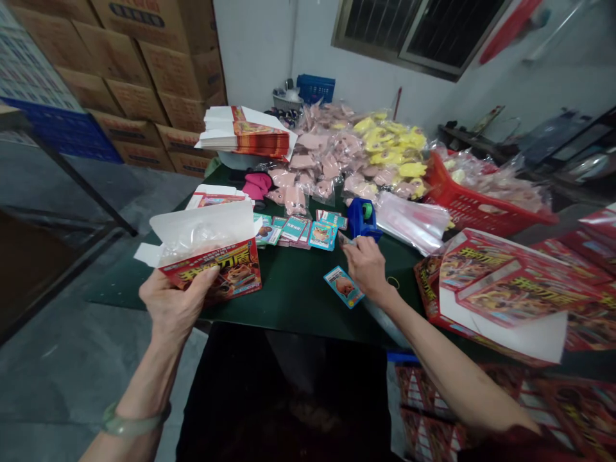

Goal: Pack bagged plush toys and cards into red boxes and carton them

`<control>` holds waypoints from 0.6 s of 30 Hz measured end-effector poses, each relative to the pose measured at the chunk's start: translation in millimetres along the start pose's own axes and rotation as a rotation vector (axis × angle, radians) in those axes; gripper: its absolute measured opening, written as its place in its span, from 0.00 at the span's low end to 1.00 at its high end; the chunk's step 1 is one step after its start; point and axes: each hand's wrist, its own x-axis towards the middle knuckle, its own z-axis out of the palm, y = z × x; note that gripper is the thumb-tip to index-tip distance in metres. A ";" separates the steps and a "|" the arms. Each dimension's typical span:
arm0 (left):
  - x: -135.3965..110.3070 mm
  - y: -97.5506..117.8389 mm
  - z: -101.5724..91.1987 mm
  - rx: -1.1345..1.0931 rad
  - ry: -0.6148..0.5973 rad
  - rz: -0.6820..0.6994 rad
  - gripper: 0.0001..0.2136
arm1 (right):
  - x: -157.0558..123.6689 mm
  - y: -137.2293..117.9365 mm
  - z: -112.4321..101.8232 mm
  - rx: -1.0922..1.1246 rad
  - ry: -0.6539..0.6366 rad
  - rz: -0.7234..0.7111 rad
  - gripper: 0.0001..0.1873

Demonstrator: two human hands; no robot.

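My left hand (176, 295) grips a red printed box (235, 273) by its near side, thumb across the front. The box's white lid flap (202, 221) stands up, and clear plastic wrapping (192, 240) shows in the opening. My right hand (364, 263) is closed, fingertips pinched on a small thin piece that is too blurred to name. Just below it on the table lies a blue picture card (343, 287). Left of my right fingers are spread cards (293, 228). Right behind them stands a blue tape dispenser (363, 219).
Bagged pink pieces (308, 160) and yellow pieces (394, 147) are heaped at the back. Flat box blanks (262, 138) are stacked back left. Clear bags (411, 221) lie before a red basket (476, 199). Finished-looking red boxes (510, 282) crowd the right side of the green table (289, 305).
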 end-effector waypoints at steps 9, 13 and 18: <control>0.0 -2.9 1.3 0.003 0.027 -0.008 0.14 | 20.1 7.5 -24.8 -0.005 0.191 -0.037 0.14; 0.5 1.3 0.7 0.022 0.000 -0.024 0.15 | 36.7 -12.5 -9.8 -0.017 -0.064 -0.142 0.19; 0.3 1.0 -1.6 -0.011 -0.024 -0.024 0.14 | 53.1 -21.1 14.2 -0.034 -0.259 -0.205 0.15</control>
